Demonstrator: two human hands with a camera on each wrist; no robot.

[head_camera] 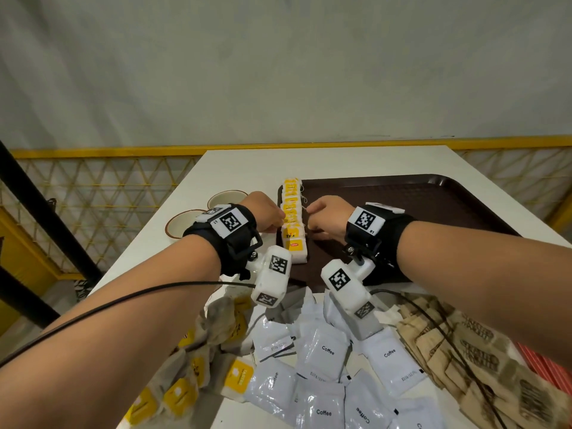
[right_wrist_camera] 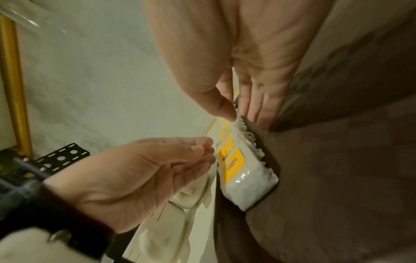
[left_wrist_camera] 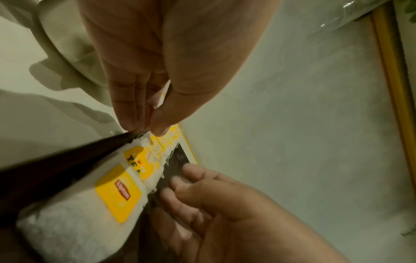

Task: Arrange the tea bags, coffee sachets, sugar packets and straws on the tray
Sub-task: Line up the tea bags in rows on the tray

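Note:
A row of tea bags (head_camera: 294,243) with yellow tags stands along the left edge of the dark brown tray (head_camera: 418,212). My left hand (head_camera: 272,216) is at the row's left side. In the left wrist view its straight fingers (left_wrist_camera: 130,122) touch the row (left_wrist_camera: 119,192) by the tray rim (left_wrist_camera: 45,178), thumb on the tags. My right hand (head_camera: 322,215) is at the row's right side. In the right wrist view its thumb and straight fingers (right_wrist_camera: 258,113) touch the tea bags (right_wrist_camera: 243,170). Neither hand grips anything.
On the white table near me lie loose tea bags (head_camera: 201,366), white coffee sachets (head_camera: 325,357), brown sugar packets (head_camera: 470,366) and red straws (head_camera: 544,363). Two cups (head_camera: 182,224) stand left of the tray. A yellow railing lies beyond the table.

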